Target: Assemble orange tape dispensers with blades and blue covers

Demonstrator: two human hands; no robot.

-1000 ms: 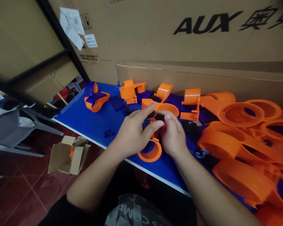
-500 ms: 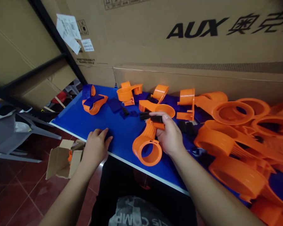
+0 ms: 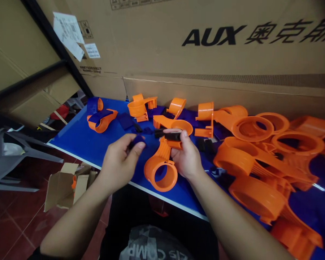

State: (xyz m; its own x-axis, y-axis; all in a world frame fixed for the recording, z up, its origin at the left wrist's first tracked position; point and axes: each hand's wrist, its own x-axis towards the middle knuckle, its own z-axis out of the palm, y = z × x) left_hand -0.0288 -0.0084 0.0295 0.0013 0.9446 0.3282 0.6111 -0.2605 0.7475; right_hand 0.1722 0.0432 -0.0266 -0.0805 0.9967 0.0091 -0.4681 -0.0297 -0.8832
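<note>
My right hand (image 3: 186, 155) grips an orange tape dispenser (image 3: 160, 173) by its end, its ring hanging down toward me over the blue table. A black strip (image 3: 173, 136) lies across that held end, beneath my thumb. My left hand (image 3: 121, 159), to the left of the dispenser, pinches a small dark blue piece (image 3: 137, 141) between thumb and fingers; its full shape is hidden. Just beyond the hands are another orange dispenser (image 3: 182, 125) and small black and dark blue pieces (image 3: 137, 128).
Many orange dispensers (image 3: 249, 195) are heaped on the right of the blue table (image 3: 70, 133). Two with blue parts (image 3: 103, 121) lie at the far left. A large cardboard box (image 3: 151, 47) stands behind. An opened small carton (image 3: 62, 187) and grey chairs (image 3: 13, 159) are at left.
My left hand has come up and right from the table's front area, now pinching a dark blue piece. My right hand keeps its hold on the dispenser. The whole view has shifted slightly.
</note>
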